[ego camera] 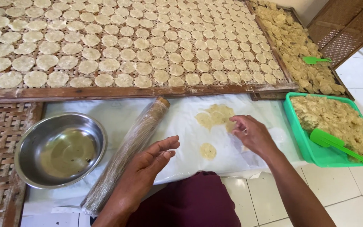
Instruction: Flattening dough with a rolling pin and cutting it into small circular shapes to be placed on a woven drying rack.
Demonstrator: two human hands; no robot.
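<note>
Dough [216, 115] flattened into a thin patch lies on the white plastic sheet [181, 126] at the centre of the frame, and my right hand [253, 134] touches its right edge, fingers curled loosely, gripping nothing that I can make out. A small round disc [208, 150] sits just below that patch, between my two hands. My left hand [150, 162] hovers lower centre, fingers spread wide and empty, just beside the plastic-wrapped rolling pin [127, 153] that lies on a slant. At lower left stands a steel bowl [59, 149]. A green tub [301, 136] of crumbly dough with a green scraper [335, 143] fills the right edge. Across the top, a wooden drying tray [127, 91] carries rows of pale discs.
</note>
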